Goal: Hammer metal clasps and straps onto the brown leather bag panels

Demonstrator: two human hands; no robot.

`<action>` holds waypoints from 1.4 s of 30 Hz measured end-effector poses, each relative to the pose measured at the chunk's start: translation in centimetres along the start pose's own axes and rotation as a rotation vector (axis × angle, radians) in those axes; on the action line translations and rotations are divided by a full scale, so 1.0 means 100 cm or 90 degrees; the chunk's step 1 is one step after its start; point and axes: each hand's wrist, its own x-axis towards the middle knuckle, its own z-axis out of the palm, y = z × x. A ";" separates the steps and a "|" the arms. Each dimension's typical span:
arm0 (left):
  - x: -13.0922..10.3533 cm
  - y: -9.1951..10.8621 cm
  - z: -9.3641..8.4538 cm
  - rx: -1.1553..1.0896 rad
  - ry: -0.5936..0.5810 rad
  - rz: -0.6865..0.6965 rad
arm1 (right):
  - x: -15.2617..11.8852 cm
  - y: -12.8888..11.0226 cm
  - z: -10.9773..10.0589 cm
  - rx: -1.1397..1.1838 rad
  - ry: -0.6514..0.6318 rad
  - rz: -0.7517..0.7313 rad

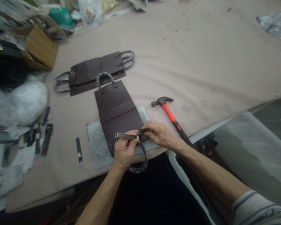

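A dark brown leather panel (pixel 118 107) lies partly on a grey slab (pixel 97 150) at the table's front edge. One wrapped handle (pixel 104 76) is at its far end; another (pixel 144 161) hangs over the near edge. My left hand (pixel 125 151) is closed round a metal rod-shaped tool (pixel 126 136), which lies across its fingers close to the near handle's base. My right hand (pixel 158 132) pinches the panel's near right corner beside that handle end. The fingertips of both hands almost meet there.
A claw hammer (pixel 170 112) with a red and black grip lies right of the panel. More brown panels with wrapped handles (pixel 96 67) lie behind. At the left are a dark strip (pixel 79 150), a cardboard box (pixel 41 47), plastic bags (pixel 27 100) and several tools.
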 end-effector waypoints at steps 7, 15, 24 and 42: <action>0.000 -0.004 -0.002 -0.047 -0.002 -0.052 | -0.030 -0.003 0.003 -0.061 -0.027 -0.072; 0.002 -0.002 0.000 -0.054 0.006 -0.051 | -0.024 -0.005 0.003 -0.108 -0.055 -0.059; 0.002 -0.001 0.000 -0.052 0.013 -0.044 | -0.019 -0.015 0.003 -0.077 -0.059 -0.026; 0.009 0.001 0.007 -0.085 0.059 -0.090 | -0.057 -0.023 0.032 -0.240 -0.022 0.071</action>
